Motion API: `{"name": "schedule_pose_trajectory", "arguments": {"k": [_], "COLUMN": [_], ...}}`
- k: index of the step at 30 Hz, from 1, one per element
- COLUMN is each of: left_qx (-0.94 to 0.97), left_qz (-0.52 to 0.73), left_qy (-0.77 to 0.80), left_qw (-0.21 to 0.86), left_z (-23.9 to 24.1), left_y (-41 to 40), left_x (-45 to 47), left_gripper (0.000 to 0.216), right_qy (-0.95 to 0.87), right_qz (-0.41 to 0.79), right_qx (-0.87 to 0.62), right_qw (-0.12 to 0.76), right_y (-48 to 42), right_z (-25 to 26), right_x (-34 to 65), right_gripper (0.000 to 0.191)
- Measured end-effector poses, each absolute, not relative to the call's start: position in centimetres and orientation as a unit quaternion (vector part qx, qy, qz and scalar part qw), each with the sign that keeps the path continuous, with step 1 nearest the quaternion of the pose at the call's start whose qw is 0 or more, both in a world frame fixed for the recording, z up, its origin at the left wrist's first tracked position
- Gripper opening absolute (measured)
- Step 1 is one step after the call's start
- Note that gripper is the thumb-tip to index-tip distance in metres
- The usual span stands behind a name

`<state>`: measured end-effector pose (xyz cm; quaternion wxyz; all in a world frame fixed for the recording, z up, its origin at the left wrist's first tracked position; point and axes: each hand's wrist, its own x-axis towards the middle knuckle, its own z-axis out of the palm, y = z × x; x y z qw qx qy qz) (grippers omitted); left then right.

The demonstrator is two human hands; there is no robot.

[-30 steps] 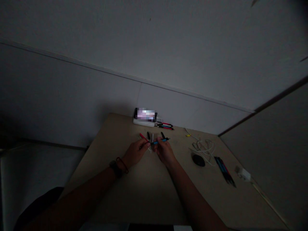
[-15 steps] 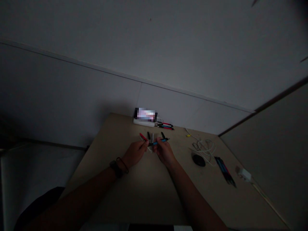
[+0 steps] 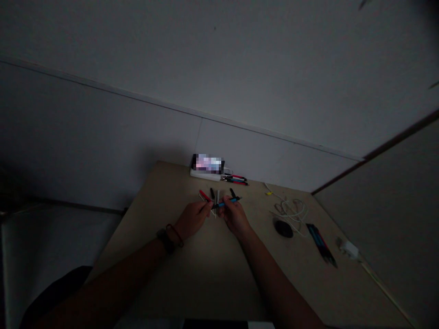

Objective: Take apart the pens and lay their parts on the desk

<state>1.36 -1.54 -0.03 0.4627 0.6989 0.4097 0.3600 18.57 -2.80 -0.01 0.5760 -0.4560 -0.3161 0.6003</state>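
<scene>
My left hand [image 3: 194,218] and my right hand [image 3: 233,214] meet over the middle of a beige table [image 3: 206,274]. Both pinch a blue pen [image 3: 228,201] that lies across between them, its far end pointing right. Just beyond the fingers lie a red pen [image 3: 205,195] and some dark pen parts [image 3: 212,193]. A dark band sits on my left wrist. The scene is dim and small parts are hard to make out.
A phone on a white block [image 3: 206,165] stands at the table's back edge with two pens [image 3: 236,179] beside it. To the right lie a white cable [image 3: 291,209], a black mouse [image 3: 283,228], several pens [image 3: 320,243] and a white plug [image 3: 349,249].
Almost nothing: both hands stay together on the blue pen, with only a slight shift of the fingers.
</scene>
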Motion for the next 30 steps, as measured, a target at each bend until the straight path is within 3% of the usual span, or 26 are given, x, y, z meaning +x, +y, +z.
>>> {"name": "schedule_pose_trajectory", "arguments": {"k": [16, 30], "left_qx": [0.647, 0.619], "left_qz": [0.346, 0.402], "left_qy": [0.42, 0.393], "left_qw": [0.534, 0.548], "left_z": [0.0, -0.55], "left_y": [-1.15, -1.17], "left_x": [1.33, 1.63], "left_gripper": [0.064, 0.034], "right_qy": [-0.331, -0.306], "right_qz": [0.631, 0.627], "right_qx": [-0.394, -0.392], "right_qw": [0.581, 0.6], "right_y": [-3.26, -2.99], "right_z": [0.41, 0.1], "right_x": [18.7, 18.76], "right_gripper": [0.028, 0.028]}}
